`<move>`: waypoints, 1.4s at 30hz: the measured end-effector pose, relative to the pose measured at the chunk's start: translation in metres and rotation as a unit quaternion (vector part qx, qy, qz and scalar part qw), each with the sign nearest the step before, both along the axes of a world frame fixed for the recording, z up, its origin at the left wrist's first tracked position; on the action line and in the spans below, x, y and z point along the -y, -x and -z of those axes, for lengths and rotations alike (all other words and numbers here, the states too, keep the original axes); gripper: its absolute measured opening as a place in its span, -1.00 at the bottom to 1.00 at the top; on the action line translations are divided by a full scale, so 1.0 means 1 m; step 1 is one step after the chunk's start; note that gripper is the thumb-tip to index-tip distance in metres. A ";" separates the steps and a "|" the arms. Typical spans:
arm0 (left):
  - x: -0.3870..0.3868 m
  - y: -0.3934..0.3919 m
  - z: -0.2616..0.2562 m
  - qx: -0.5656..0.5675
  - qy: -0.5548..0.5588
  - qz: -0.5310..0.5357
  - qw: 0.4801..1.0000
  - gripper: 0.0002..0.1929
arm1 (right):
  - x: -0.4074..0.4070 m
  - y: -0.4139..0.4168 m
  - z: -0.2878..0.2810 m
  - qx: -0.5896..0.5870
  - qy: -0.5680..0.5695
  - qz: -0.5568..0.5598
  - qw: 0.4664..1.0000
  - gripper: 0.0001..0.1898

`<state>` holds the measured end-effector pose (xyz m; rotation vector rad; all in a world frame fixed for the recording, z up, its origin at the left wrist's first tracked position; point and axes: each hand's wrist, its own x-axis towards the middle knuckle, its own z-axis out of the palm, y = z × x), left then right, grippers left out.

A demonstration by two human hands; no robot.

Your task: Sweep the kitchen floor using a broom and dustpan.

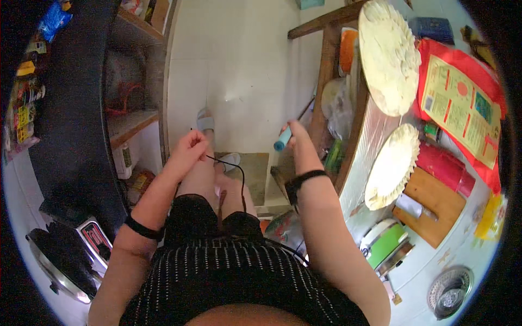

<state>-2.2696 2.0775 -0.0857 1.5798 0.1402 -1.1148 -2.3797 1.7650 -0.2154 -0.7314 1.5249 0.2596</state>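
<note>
My left hand hangs in front of my thigh with its fingers curled together. A thin black cord runs from its fingertips and drops towards my lap. My right hand is closed around the teal grip of a long-handled tool. The tool's thin dark shaft slants away towards the wooden stand, and its far end is hidden. Both hands are above the floor, between the dark counter and the table.
At right, the foil-covered table bears two round trays edged with what look like dumplings, a red packet and a wooden board with a cleaver. The dark counter and open shelves stand left.
</note>
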 end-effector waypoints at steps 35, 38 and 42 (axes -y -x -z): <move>0.010 -0.056 -0.067 0.009 0.033 -0.062 0.997 -0.91 | -0.040 0.033 -0.159 0.094 -0.004 -0.136 0.986 -0.83; 0.005 -0.062 -0.066 -0.003 0.036 -0.067 0.997 -0.91 | -0.072 0.077 -0.196 0.026 -0.026 -0.076 0.996 -0.84; -0.006 -0.075 -0.069 -0.007 0.030 -0.055 0.998 -0.91 | -0.087 0.104 -0.203 0.016 -0.137 0.057 0.989 -0.83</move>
